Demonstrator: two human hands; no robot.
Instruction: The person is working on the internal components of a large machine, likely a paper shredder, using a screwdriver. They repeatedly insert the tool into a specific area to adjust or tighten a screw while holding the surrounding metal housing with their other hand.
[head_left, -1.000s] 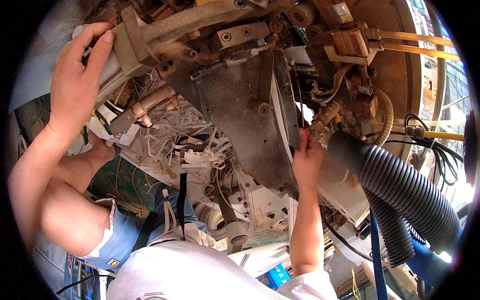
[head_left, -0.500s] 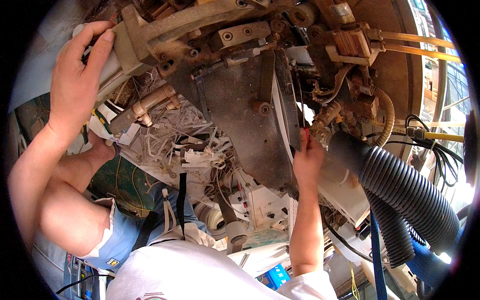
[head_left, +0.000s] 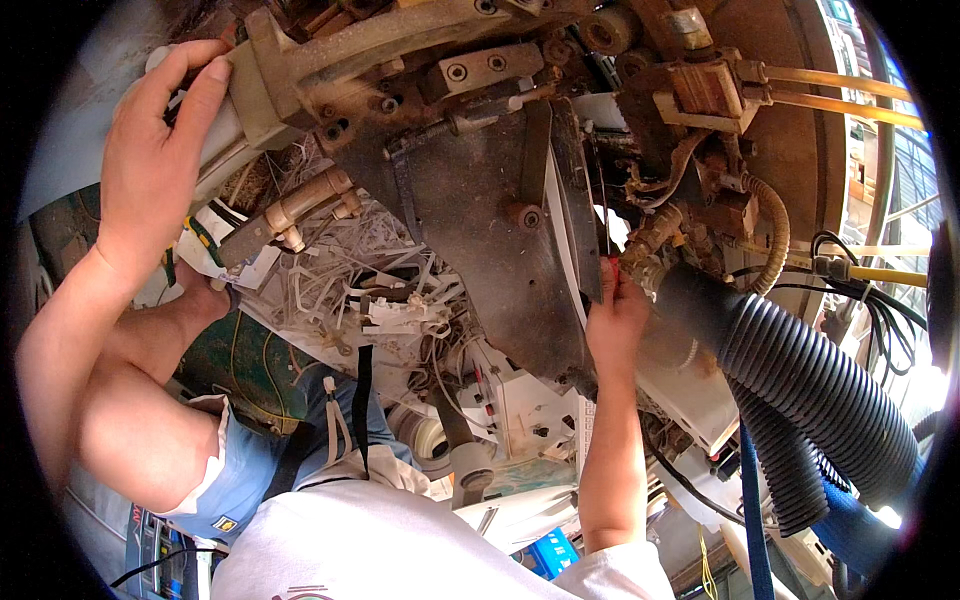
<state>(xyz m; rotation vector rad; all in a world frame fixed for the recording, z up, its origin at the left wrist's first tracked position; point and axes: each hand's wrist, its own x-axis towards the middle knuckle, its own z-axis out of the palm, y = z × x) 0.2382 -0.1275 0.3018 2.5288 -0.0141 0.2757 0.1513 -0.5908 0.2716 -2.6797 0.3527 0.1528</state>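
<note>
My left hand (head_left: pixel 155 160) is curled over the end of a greyish metal machine frame (head_left: pixel 265 85), thumb and fingers around its edge. Low beside a dark, dusty metal plate (head_left: pixel 480 220), my right hand (head_left: pixel 617 325) is closed on a thin red-handled tool (head_left: pixel 612 266). A slim dark shaft seems to run up from it along the plate's right edge; the tool's exact kind is hidden by my fingers. A pale strip (head_left: pixel 565 235) lies along that same edge, just left of my right hand.
Thick black ribbed hoses (head_left: pixel 820 390) crowd the right side, near brass-coloured fittings (head_left: pixel 655 235) and yellow tubes (head_left: pixel 840 95). A cylinder-like metal part (head_left: pixel 290 205) juts out below my left hand. Shredded pale strips (head_left: pixel 390 290) litter the area under the plate.
</note>
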